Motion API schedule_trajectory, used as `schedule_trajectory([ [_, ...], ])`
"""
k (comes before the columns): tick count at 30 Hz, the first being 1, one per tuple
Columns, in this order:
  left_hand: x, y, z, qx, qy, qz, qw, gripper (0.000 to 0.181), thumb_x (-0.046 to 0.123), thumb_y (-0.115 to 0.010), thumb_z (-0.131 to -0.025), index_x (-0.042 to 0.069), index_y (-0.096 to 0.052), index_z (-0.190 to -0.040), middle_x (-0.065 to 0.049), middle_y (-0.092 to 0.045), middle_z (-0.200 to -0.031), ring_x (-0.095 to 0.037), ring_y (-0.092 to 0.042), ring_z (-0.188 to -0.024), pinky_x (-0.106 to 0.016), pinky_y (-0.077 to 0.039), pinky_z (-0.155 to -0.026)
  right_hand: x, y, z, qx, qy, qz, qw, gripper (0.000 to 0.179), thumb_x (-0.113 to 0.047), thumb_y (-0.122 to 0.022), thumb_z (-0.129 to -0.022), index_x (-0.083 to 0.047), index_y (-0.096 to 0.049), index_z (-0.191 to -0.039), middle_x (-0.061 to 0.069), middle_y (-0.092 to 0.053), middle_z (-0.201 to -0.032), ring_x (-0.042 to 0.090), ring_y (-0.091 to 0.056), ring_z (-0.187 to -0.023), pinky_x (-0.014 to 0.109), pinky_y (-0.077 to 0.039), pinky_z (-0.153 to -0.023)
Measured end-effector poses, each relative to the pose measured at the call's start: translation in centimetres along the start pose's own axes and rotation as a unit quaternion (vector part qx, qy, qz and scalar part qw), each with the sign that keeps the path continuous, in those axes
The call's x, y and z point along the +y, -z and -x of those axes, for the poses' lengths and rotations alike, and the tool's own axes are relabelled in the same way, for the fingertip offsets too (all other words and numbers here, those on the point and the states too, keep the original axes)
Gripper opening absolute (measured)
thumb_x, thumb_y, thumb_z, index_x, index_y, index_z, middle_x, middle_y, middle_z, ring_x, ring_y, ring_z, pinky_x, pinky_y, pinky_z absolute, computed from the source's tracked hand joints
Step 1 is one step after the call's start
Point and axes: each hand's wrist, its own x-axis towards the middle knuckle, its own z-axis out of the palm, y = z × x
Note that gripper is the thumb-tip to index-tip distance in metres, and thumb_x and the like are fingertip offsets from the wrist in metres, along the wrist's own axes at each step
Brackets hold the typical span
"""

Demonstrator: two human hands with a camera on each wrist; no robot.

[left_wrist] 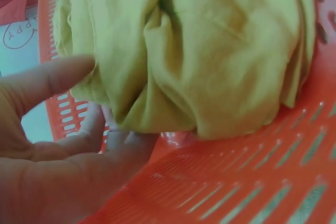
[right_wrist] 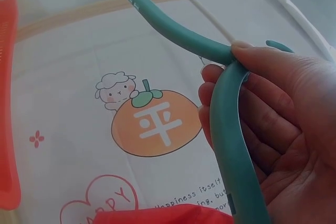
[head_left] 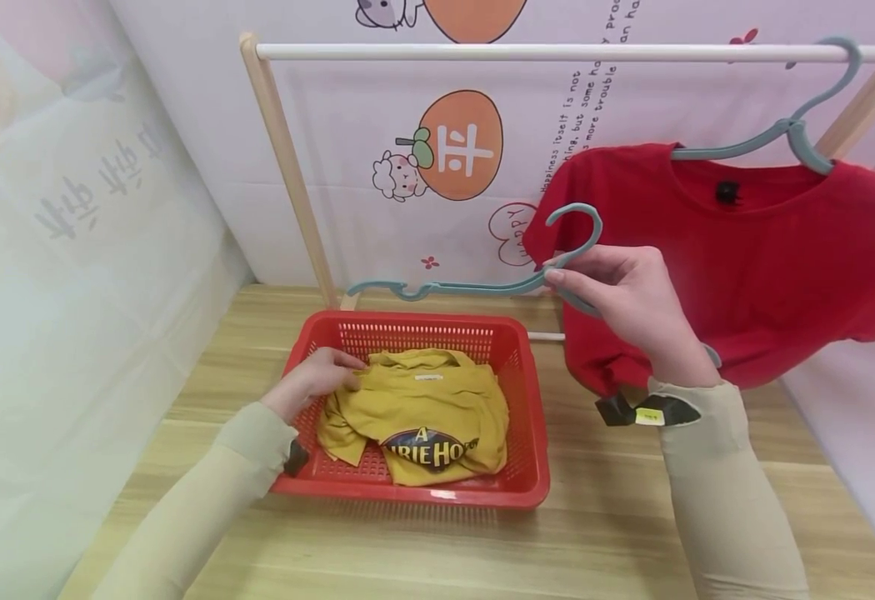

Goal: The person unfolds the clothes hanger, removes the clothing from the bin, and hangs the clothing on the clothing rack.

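Note:
A yellow T-shirt (head_left: 437, 408) with a dark printed logo lies folded and crumpled in a red plastic basket (head_left: 538, 467). My left hand (head_left: 321, 379) holds the shirt's left side near the collar. In the left wrist view the thumb (left_wrist: 63, 74) lies against the yellow cloth, and the fingertips are hidden beneath it. Above the basket's right rear corner, my right hand (head_left: 632, 296) pinches a blue-green hanger (head_left: 482, 289) at the neck below its hook. One arm of this hanger (right_wrist: 168, 27) stretches left over the basket's back edge; nothing hangs on it.
A red T-shirt (head_left: 767, 250) hangs on another blue-green hanger (head_left: 737, 148) from the white rail (head_left: 557, 52) at the right. Wooden posts (head_left: 287, 158) hold up the rail. The basket stands on a wood-grain table (head_left: 407, 554), with a printed white sheet (head_left: 317, 108) behind.

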Motion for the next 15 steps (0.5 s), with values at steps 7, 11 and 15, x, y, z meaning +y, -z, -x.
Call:
schedule_trajectory([
  [7,0.6,0.9,1.0,-0.035,-0.023,-0.064,0.9971,0.046,0.004,-0.073,-0.085,-0.013,-0.062,-0.127,-0.025,-0.059,-0.129,-0.030,-0.059,-0.112,-0.039,-0.054,-0.091,0.3,0.1,0.1,-0.004,0.006,-0.001,1.0000,0.032,-0.030,-0.079,-0.091,-0.012,-0.077,-0.117,0.005,-0.077,-0.097,0.023,-0.073,-0.088,0.027,-0.058,-0.079],
  [11,1.2,1.5,1.6,-0.026,-0.051,-0.097,0.9936,0.033,0.008,-0.076,-0.086,-0.009,-0.069,-0.114,-0.017,-0.068,-0.113,-0.024,-0.063,-0.100,-0.034,-0.056,-0.082,0.4,0.2,0.1,-0.005,0.005,0.001,1.0000,0.032,-0.030,-0.079,-0.091,-0.013,-0.077,-0.118,0.005,-0.076,-0.098,0.022,-0.074,-0.088,0.026,-0.058,-0.079],
  [15,1.9,2.2,2.3,-0.019,-0.074,-0.099,0.9921,0.021,0.011,-0.077,-0.088,-0.004,-0.073,-0.102,-0.010,-0.069,-0.102,-0.018,-0.061,-0.088,-0.029,-0.053,-0.072,0.5,0.2,0.2,-0.005,0.000,0.004,1.0000,0.033,-0.030,-0.079,-0.091,-0.012,-0.077,-0.119,0.004,-0.076,-0.098,0.019,-0.074,-0.087,0.025,-0.058,-0.079],
])
